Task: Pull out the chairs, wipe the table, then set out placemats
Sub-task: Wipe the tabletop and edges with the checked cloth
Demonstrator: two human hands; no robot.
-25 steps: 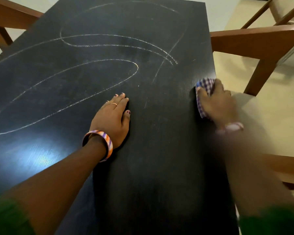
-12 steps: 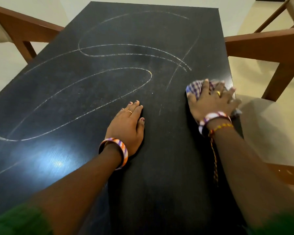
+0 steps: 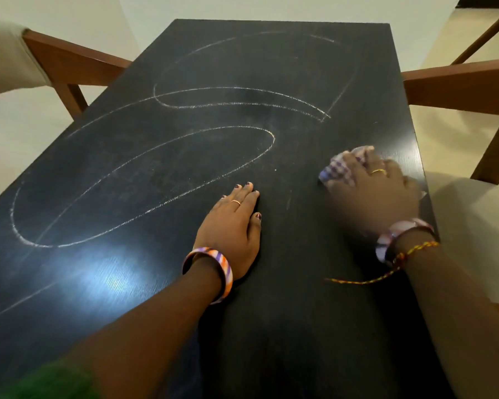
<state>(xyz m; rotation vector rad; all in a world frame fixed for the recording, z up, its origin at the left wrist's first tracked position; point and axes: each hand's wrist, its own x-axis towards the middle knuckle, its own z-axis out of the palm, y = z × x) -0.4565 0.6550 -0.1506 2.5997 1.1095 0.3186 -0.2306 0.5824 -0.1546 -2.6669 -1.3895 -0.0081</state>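
A black table (image 3: 185, 168) fills the view, marked with looping white chalk lines (image 3: 144, 168). My left hand (image 3: 231, 226) lies flat on the tabletop near the middle, fingers together, holding nothing. My right hand (image 3: 372, 194) presses a purple-and-white checked cloth (image 3: 337, 168) onto the table close to its right edge; the hand is blurred and covers most of the cloth. The strip of table in front of me, between the two arms, shows no chalk.
A wooden chair with a pale cushion (image 3: 473, 231) stands pulled away from the table's right side, its brown frame (image 3: 458, 84) beside the far right corner. Another wooden chair (image 3: 55, 61) stands off the left side. Pale floor surrounds the table.
My right hand has slid the cloth along the table's right edge, out and back, and now sits slightly farther from me. My left hand has stayed flat in place. The view has tilted up a little.
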